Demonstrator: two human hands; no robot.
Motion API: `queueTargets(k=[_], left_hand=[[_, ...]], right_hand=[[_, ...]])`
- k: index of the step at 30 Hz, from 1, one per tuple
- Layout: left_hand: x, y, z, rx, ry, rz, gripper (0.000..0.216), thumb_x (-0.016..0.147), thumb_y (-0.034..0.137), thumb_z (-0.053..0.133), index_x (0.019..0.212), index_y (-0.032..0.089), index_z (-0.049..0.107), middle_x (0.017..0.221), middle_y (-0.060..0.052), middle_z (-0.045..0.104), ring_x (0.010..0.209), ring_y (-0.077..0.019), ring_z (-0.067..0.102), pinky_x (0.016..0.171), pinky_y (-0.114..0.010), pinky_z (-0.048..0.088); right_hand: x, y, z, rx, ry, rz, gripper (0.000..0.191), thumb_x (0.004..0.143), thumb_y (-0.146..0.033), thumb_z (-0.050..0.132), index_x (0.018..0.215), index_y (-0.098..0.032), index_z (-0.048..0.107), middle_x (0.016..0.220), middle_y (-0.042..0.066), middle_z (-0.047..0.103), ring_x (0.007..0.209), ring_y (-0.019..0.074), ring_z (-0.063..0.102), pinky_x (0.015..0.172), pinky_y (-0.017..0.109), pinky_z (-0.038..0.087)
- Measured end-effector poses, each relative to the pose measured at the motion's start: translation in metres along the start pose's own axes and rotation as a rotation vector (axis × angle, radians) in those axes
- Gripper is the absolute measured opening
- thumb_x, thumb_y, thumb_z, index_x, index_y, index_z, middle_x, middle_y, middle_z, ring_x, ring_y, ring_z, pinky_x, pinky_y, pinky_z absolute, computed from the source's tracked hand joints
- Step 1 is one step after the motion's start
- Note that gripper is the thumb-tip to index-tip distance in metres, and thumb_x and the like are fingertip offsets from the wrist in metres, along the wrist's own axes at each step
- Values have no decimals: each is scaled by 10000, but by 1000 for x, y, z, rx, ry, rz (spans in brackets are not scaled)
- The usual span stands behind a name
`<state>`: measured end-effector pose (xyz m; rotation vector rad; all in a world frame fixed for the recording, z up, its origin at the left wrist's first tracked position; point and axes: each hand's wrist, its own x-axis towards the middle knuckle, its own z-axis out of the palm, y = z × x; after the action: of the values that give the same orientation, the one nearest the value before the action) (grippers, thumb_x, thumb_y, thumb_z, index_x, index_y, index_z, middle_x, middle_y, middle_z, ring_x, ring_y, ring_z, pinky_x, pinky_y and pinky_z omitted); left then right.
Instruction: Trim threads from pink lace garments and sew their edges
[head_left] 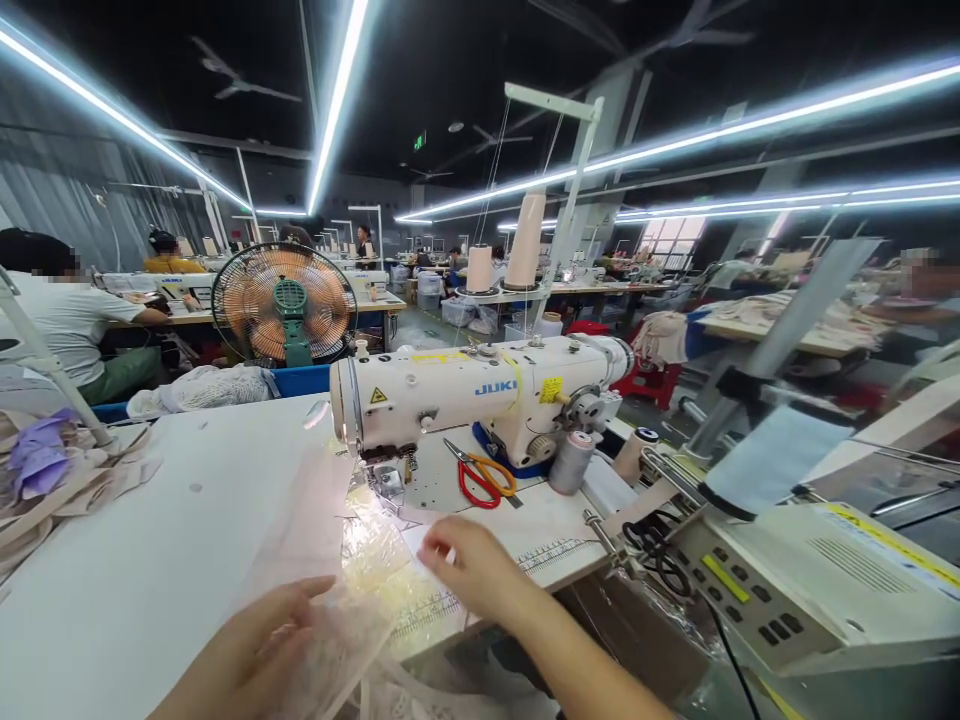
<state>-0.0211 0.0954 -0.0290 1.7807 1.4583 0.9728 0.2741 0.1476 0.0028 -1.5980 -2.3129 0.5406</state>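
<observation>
My left hand [259,640] is low in the view, its index finger stretched out and the other fingers loosely bent. It lies against a sheer pale-pink fabric [300,530], which spreads over the table left of the needle and hangs over the front edge. My right hand [476,565] is in front of the sewing machine [442,395], thumb and forefinger bent together in a pinch; what is between them is hidden. Behind it, red-and-orange-handled scissors [480,480] rest on the machine bed. A lamp lights the fabric below the needle.
A grey thread cone [570,463] stands right of the machine. A control box [817,580] and metal roller holder occupy the right front. Fabric strips [75,480] are heaped at the left. Beyond the table are a large fan [289,300] and people at other machines.
</observation>
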Motion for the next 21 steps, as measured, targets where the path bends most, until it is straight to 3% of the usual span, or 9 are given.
queueTargets(k=[3,5,7,8,10,13,17,21], left_hand=[[-16,-46,-17,344,-22,70,369,745,472,657,1104,397,700,1332,-20,601,1210,-324,566,975,-422,491],[-20,-65,-24,565,-85,140,525,753,493,646,1268,423,573,1412,2,500,1293,-332,473,1057,-479,391],[-18,-71,-27,709,-133,193,591,777,507,615,1341,415,466,1445,13,429,1329,-322,419,1084,-487,351],[-14,-71,-28,750,-141,204,586,793,514,592,1350,403,451,1450,14,414,1334,-316,411,1084,-480,360],[-5,-68,-30,788,-122,205,557,806,533,550,1334,368,482,1433,6,432,1325,-314,429,1070,-465,396],[12,-66,-36,772,-66,209,542,783,548,548,1280,332,565,1389,-8,495,1299,-315,470,1055,-440,421],[21,-71,-39,735,-46,197,548,769,532,571,1271,312,590,1401,-14,485,1318,-297,454,1084,-408,382],[13,-71,-31,726,-28,152,564,799,547,507,1299,296,571,1435,-32,450,1348,-327,405,1093,-482,342]], right_hand=[[-33,-27,36,145,-69,-312,342,827,-448,627,1102,-246,643,974,48,668,866,203,621,715,266,459],[-38,-43,56,153,-79,-419,615,709,-508,719,1255,-271,564,1054,70,645,910,239,616,713,285,470],[-32,-60,69,82,-110,-460,734,656,-511,750,1314,-280,519,1096,83,629,907,256,621,677,291,482],[-25,-69,73,17,-146,-465,693,662,-484,744,1291,-274,544,1067,85,638,864,259,630,634,293,483],[-11,-87,75,-119,-203,-452,422,724,-380,692,1117,-234,656,968,85,663,756,260,643,561,303,473],[4,-104,71,-104,-174,-434,196,796,-223,608,968,-172,688,928,93,681,781,240,651,607,297,486],[5,-93,59,-45,-69,-410,271,925,-346,508,1115,-192,625,1029,71,667,921,199,636,767,290,496],[18,-68,50,-91,22,-371,344,956,-384,481,1142,-126,610,1303,146,559,1219,256,499,1001,361,406]])
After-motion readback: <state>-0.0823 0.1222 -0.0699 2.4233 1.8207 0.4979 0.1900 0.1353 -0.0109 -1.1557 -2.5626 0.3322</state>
